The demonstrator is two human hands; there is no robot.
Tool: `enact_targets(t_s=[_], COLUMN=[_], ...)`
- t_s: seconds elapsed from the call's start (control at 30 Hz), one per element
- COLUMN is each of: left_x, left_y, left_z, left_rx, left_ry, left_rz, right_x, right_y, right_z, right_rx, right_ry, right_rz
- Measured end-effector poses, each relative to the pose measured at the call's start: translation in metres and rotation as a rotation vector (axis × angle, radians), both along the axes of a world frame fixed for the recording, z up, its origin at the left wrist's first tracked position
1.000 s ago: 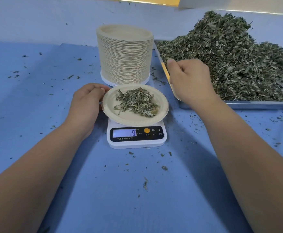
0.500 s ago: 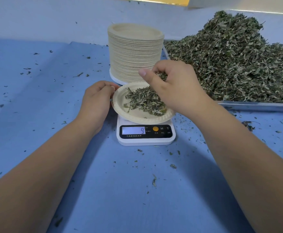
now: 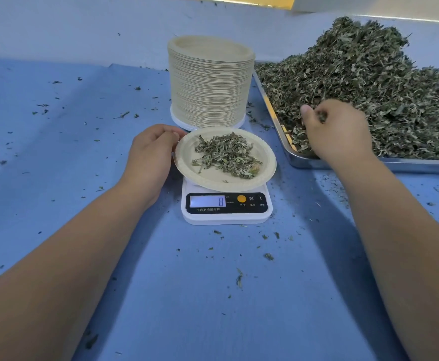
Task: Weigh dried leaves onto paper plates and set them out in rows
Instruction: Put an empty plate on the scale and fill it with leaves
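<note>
While right hand (image 3: 335, 134) pinches leaves (image 3: 322, 116), tray (image 3: 343, 164) cropped

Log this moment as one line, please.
left hand holds plate rim | right hand pinches leaves over tray | scale reads 8

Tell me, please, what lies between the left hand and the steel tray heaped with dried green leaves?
In the head view, the round beige paper plate of leaves, sitting on the white digital scale, then a narrow strip of blue cloth.
</note>
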State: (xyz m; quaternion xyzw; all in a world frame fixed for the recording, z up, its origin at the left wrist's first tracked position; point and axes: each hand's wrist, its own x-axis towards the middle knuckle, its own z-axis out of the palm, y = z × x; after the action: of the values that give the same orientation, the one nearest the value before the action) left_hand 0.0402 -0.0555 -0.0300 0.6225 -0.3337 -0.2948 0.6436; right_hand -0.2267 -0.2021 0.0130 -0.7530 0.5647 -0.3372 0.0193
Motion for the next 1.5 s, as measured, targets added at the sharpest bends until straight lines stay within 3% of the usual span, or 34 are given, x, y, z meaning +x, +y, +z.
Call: enact_targets(t_s=[0.2,0.43,0.53,0.6,0.73,0.9,1.33,1.5], left_x=[0.001,0.001,0.001,0.001,0.002,0.003,0.002,0.002], left_y=[-0.001,-0.001,-0.002,-0.002,-0.003,-0.003,-0.003,-0.004], left_z=[-0.001,-0.001,-0.002,-0.002,-0.002,-0.003,-0.002,-0.004], left_rx=[0.005,-0.007,-0.013,-0.015,-0.017,-0.010,-0.050,-0.062], left_ry=[-0.011,-0.011,-0.010,-0.007,-0.006,-0.024,0.005,0.010], left_rz=[-0.001,0.003,0.004,0.005,0.013,0.014,0.043,0.038], right_x=[-0.004,0.015,0.033,0.045,0.061,0.070,0.073,0.072], right_y=[-0.010,0.011,0.030,0.044,0.064,0.079,0.082,0.084], right_z=[-0.011,-0.003,0.004,0.010,0.020,0.023,0.027,0.027], right_rx=[0.209,0.048,-0.067,-0.025,0.158,0.081,-0.002,-0.026], right_ry=[0.135,0.059,0.037,0.015,0.186,0.347,-0.101,-0.176], right_rz=[0.011,0.163,0.310,0.450,0.639,0.615,0.610,0.609])
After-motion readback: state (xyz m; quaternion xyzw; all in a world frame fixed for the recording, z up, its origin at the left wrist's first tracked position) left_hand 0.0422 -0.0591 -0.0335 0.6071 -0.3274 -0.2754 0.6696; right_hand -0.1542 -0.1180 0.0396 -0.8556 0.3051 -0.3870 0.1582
